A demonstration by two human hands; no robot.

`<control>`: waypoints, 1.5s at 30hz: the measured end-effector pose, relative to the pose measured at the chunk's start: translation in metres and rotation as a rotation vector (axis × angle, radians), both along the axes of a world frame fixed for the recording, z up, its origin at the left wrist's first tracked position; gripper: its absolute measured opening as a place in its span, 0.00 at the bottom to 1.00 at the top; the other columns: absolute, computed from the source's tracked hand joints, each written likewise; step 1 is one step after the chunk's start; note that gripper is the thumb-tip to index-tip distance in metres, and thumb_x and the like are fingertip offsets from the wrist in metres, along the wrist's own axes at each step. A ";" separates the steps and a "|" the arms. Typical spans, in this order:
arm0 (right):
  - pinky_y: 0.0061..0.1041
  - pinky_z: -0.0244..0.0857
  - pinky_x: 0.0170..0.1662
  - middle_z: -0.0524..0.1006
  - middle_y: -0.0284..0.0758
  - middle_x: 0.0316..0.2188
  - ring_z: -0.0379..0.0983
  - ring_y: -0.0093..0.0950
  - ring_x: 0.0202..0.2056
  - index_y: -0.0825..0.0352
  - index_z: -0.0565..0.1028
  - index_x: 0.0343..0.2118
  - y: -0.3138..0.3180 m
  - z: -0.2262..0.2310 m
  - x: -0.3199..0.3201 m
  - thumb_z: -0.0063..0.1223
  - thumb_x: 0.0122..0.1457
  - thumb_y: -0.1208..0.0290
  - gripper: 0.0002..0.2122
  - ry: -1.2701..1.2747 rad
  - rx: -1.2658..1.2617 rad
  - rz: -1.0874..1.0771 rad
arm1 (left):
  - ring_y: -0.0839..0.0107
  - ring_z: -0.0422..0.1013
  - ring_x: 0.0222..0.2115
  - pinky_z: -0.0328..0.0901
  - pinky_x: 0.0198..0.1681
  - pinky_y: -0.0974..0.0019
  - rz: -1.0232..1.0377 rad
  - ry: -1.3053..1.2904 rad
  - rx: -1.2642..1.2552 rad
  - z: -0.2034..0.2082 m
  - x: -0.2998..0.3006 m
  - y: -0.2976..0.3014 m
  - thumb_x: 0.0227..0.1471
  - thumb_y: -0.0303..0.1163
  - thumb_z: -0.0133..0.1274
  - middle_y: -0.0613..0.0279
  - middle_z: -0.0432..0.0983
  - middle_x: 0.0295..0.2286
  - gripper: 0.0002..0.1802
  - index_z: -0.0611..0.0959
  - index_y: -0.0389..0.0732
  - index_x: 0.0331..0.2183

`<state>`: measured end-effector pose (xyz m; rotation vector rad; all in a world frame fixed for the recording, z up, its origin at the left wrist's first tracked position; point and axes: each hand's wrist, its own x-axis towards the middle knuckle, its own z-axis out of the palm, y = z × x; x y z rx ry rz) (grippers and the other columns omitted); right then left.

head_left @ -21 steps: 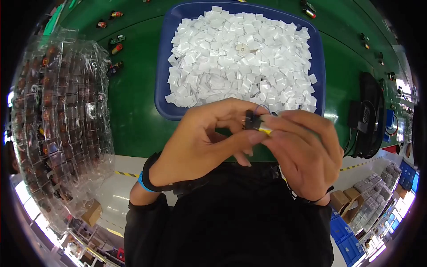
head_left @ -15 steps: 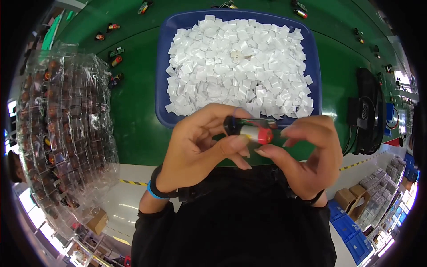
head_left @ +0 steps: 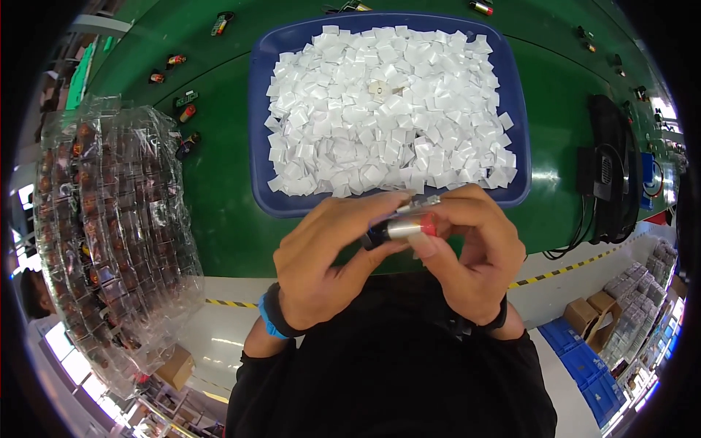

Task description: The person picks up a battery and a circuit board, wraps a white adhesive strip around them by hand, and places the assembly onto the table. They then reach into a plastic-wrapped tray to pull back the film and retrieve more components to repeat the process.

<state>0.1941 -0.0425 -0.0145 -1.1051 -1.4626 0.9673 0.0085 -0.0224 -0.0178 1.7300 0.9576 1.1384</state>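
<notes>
Close to my body, just in front of the blue tub, both hands hold one small cylindrical part [head_left: 405,228]. It has a silver body, a red end and a black end, and a thin board-like piece sits along its top. My left hand [head_left: 310,259] grips the black end between thumb and fingers. At the red end, my right hand [head_left: 478,252] pinches with its thumb and forefinger. The fingers hide some of the part. Beyond the hands, the blue tub [head_left: 258,146] is heaped with small white square pieces [head_left: 380,131].
At left lies a stack of clear plastic trays [head_left: 109,219] with dark parts in their pockets. Several similar parts [head_left: 188,112] are scattered on the green table [head_left: 219,233]. A black device [head_left: 606,171] with cables stands at right. Blue crates [head_left: 584,365] and cardboard boxes are on the floor.
My right hand has moved left and closed on the red end of the part. My left hand has tipped further over it. The view has shifted slightly.
</notes>
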 end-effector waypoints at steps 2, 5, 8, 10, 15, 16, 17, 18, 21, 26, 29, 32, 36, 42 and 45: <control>0.16 0.67 0.30 0.75 0.40 0.34 0.73 0.21 0.26 0.74 0.75 0.39 -0.003 -0.006 -0.002 0.63 0.56 0.79 0.10 0.191 -0.104 -0.011 | 0.62 0.80 0.40 0.74 0.41 0.67 0.033 0.162 0.219 0.004 0.002 0.003 0.41 0.13 0.64 0.50 0.81 0.43 0.26 0.82 0.33 0.47; 0.16 0.69 0.30 0.77 0.40 0.34 0.76 0.20 0.28 0.75 0.76 0.38 -0.006 -0.007 -0.007 0.63 0.54 0.84 0.10 0.379 -0.162 -0.038 | 0.59 0.79 0.39 0.73 0.39 0.67 0.055 0.172 0.228 0.004 0.006 0.001 0.38 0.11 0.63 0.50 0.82 0.43 0.28 0.83 0.34 0.46; 0.16 0.71 0.32 0.77 0.40 0.35 0.77 0.21 0.30 0.76 0.76 0.38 -0.006 -0.008 -0.007 0.63 0.53 0.87 0.10 0.457 -0.197 -0.049 | 0.58 0.79 0.38 0.73 0.39 0.66 0.076 0.179 0.197 0.010 0.009 0.001 0.37 0.12 0.64 0.49 0.82 0.42 0.27 0.83 0.33 0.45; 0.16 0.72 0.33 0.76 0.40 0.35 0.78 0.22 0.31 0.76 0.75 0.38 -0.006 -0.009 -0.005 0.62 0.54 0.87 0.10 0.432 -0.207 -0.035 | 0.58 0.79 0.38 0.72 0.41 0.65 0.102 0.190 0.131 0.014 0.010 0.002 0.38 0.17 0.68 0.46 0.83 0.39 0.23 0.83 0.30 0.41; 0.17 0.72 0.35 0.75 0.40 0.35 0.78 0.22 0.32 0.76 0.74 0.37 -0.008 -0.013 -0.005 0.62 0.54 0.87 0.09 0.522 -0.264 -0.037 | 0.59 0.78 0.36 0.72 0.39 0.65 0.059 0.241 0.250 0.009 0.008 0.006 0.35 0.16 0.67 0.49 0.83 0.38 0.23 0.84 0.32 0.40; 0.17 0.72 0.34 0.75 0.40 0.35 0.78 0.22 0.32 0.76 0.74 0.37 -0.008 -0.014 -0.006 0.62 0.54 0.87 0.09 0.514 -0.250 -0.035 | 0.59 0.78 0.36 0.71 0.39 0.65 0.068 0.243 0.278 0.008 0.009 0.006 0.35 0.15 0.67 0.50 0.84 0.38 0.23 0.84 0.33 0.40; 0.17 0.72 0.34 0.74 0.40 0.35 0.78 0.22 0.32 0.76 0.74 0.36 -0.008 -0.015 -0.006 0.62 0.54 0.86 0.09 0.507 -0.236 -0.033 | 0.59 0.78 0.36 0.71 0.38 0.65 0.078 0.245 0.306 0.007 0.009 0.006 0.34 0.15 0.66 0.51 0.84 0.37 0.24 0.84 0.33 0.39; 0.17 0.72 0.34 0.74 0.41 0.35 0.78 0.23 0.32 0.76 0.74 0.36 -0.008 -0.015 -0.007 0.62 0.55 0.86 0.09 0.499 -0.222 -0.031 | 0.59 0.78 0.36 0.71 0.38 0.65 0.087 0.247 0.334 0.006 0.010 0.006 0.33 0.14 0.66 0.52 0.84 0.37 0.24 0.84 0.34 0.39; 0.17 0.72 0.34 0.75 0.39 0.34 0.78 0.23 0.31 0.75 0.74 0.36 -0.009 -0.014 -0.009 0.64 0.53 0.86 0.10 0.599 -0.275 -0.025 | 0.62 0.77 0.35 0.71 0.38 0.66 0.053 0.257 0.381 0.006 0.008 0.010 0.39 0.14 0.64 0.51 0.83 0.38 0.22 0.82 0.33 0.41; 0.18 0.71 0.31 0.77 0.35 0.30 0.78 0.24 0.29 0.71 0.76 0.34 0.013 -0.008 0.015 0.70 0.48 0.81 0.12 -0.062 0.089 0.080 | 0.71 0.75 0.33 0.71 0.34 0.71 0.015 -0.289 -0.642 0.021 0.013 0.001 0.53 0.19 0.59 0.51 0.79 0.42 0.18 0.76 0.31 0.47; 0.20 0.68 0.29 0.77 0.37 0.29 0.76 0.26 0.29 0.71 0.78 0.34 0.012 -0.002 0.015 0.73 0.45 0.74 0.15 -0.268 0.221 -0.058 | 0.78 0.73 0.33 0.69 0.30 0.76 -0.117 -0.364 -0.836 0.016 0.003 0.008 0.59 0.23 0.55 0.57 0.77 0.42 0.14 0.76 0.33 0.47; 0.21 0.67 0.27 0.78 0.37 0.28 0.76 0.26 0.28 0.70 0.80 0.35 0.016 0.003 0.018 0.75 0.42 0.72 0.17 -0.379 0.313 -0.064 | 0.82 0.72 0.32 0.67 0.27 0.78 -0.226 -0.415 -0.953 0.017 -0.005 0.012 0.62 0.26 0.54 0.60 0.77 0.40 0.13 0.77 0.35 0.47; 0.21 0.69 0.25 0.79 0.37 0.28 0.77 0.27 0.26 0.69 0.82 0.38 0.025 0.005 0.022 0.74 0.40 0.73 0.19 -0.386 0.392 0.086 | 0.82 0.71 0.31 0.66 0.25 0.78 -0.294 -0.384 -0.983 0.021 -0.009 0.018 0.61 0.28 0.56 0.63 0.77 0.38 0.14 0.77 0.35 0.47; 0.21 0.71 0.29 0.82 0.40 0.33 0.80 0.29 0.28 0.70 0.82 0.41 0.030 0.011 0.025 0.73 0.40 0.76 0.20 -0.390 0.499 0.114 | 0.83 0.71 0.29 0.64 0.26 0.80 -0.337 -0.186 -0.618 0.031 -0.010 0.039 0.55 0.29 0.63 0.67 0.77 0.34 0.12 0.81 0.35 0.40; 0.22 0.72 0.32 0.82 0.40 0.35 0.80 0.30 0.30 0.70 0.82 0.41 0.034 0.020 0.026 0.72 0.41 0.77 0.19 -0.474 0.344 -0.042 | 0.72 0.71 0.31 0.65 0.37 0.67 0.016 0.237 -0.320 0.061 -0.013 0.106 0.55 0.28 0.58 0.62 0.76 0.33 0.08 0.81 0.34 0.36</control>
